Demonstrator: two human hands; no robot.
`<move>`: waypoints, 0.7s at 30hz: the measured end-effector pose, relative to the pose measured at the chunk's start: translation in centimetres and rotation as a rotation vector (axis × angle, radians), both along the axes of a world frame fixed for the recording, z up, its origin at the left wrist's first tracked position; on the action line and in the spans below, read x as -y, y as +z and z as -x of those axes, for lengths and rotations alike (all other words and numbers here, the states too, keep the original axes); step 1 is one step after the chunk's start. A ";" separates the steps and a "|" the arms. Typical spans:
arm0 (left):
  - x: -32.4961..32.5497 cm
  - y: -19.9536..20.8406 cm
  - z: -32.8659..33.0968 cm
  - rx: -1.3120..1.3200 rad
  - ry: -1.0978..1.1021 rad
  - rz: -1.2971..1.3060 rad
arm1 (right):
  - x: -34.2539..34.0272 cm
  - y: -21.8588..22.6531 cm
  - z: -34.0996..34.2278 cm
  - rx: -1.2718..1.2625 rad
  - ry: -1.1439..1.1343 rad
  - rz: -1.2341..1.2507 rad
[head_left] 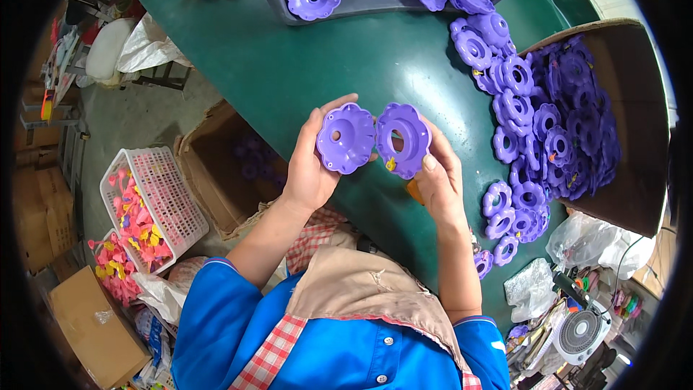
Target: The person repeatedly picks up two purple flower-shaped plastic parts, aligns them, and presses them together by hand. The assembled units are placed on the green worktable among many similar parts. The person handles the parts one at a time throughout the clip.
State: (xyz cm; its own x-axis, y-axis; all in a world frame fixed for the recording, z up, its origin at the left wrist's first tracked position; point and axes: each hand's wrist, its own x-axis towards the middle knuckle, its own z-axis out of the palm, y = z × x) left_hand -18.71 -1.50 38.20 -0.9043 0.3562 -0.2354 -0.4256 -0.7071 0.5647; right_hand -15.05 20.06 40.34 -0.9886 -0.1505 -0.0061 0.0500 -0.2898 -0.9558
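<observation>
My left hand (pixel 312 162) holds a purple flower-shaped plastic disc (pixel 346 139), smooth domed side up, above the dark green table (pixel 303 65). My right hand (pixel 438 173) grips a second purple flower-shaped disc (pixel 404 137), ribbed hollow side facing me, with a small yellow piece (pixel 390 165) at its lower edge. The two discs sit side by side, edges almost touching. A small orange object (pixel 413 191) shows under my right palm.
A heap of purple discs (pixel 538 123) spills from a tipped cardboard box (pixel 635 108) at right. A grey tray (pixel 346 0) of more discs lies at the far edge. White baskets (pixel 155 202) of pink and yellow parts and an open carton (pixel 216 166) stand on the floor at left. A small fan (pixel 581 332) stands lower right.
</observation>
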 end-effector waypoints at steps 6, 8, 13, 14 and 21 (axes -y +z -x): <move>-0.1 0.9 -0.9 -0.134 0.037 0.172 | 0.6 2.2 -1.0 -0.009 0.035 -0.140; -0.2 1.4 -1.2 -0.178 0.042 0.223 | 0.8 2.5 -1.2 0.001 0.017 -0.185; -0.4 2.1 -1.9 -0.284 0.057 0.333 | 1.1 3.0 -1.5 -0.074 -0.024 -0.387; -0.5 2.3 -2.1 -0.284 0.063 0.341 | 1.2 3.2 -1.6 -0.078 -0.026 -0.403; -1.3 3.4 -2.8 -0.461 0.143 0.598 | 2.3 5.0 -1.9 -0.150 -0.066 -0.670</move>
